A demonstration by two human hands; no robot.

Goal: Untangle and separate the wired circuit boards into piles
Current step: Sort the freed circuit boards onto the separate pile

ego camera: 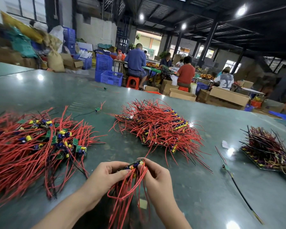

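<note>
While red wires dangle, both hands' fingers pinch the circuit boards between them — left, right.

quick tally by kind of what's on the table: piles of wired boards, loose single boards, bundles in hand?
Piles of wired boards: 3 (left pile, middle pile, right pile)
Loose single boards with wires: 3 (far one, one behind the left pile, one at right)
Bundles in hand: 1 (bundle, gripped by left hand and right hand)
Total: 7
</note>
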